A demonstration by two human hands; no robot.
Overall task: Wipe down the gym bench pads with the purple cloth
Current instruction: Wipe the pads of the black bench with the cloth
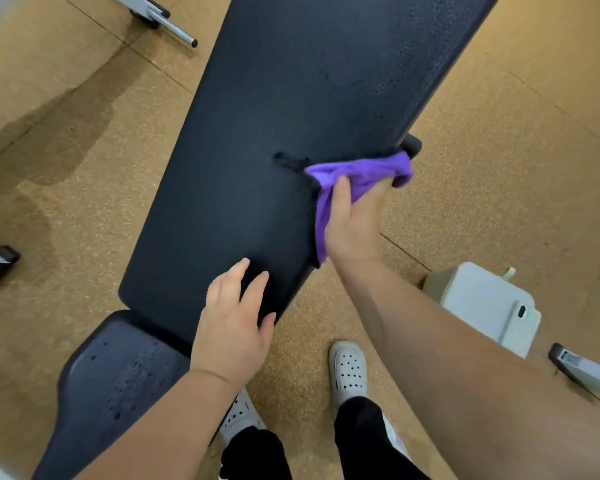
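Closest to me, below my wrists, are my two white shoes [349, 370] on the tan floor [499, 133]. Left of my left forearm lies the black seat pad [118, 375], speckled with droplets.

My left hand [232, 323] rests flat on the near end of the long back pad [257, 150], fingers straight and a little apart, holding nothing. Off to the right of my right forearm stands a white boxy thing [482, 306]; I cannot tell whether it is a container or what is in it.

Further out, my right hand [354, 220] grips the purple cloth [361, 169] at the right edge of the back pad. My thumb lies over the cloth and my fingers curl into it. The cloth is bunched beyond my fingertips and a strip of it hangs down along the pad's edge beside my palm. Just past the cloth a black knob [411, 143] sticks out from under the pad.

Beyond my fingers the pad carries more droplets. Far left, the floor has a darker patch [59, 133], and a metal bar [174, 27] lies near the top.
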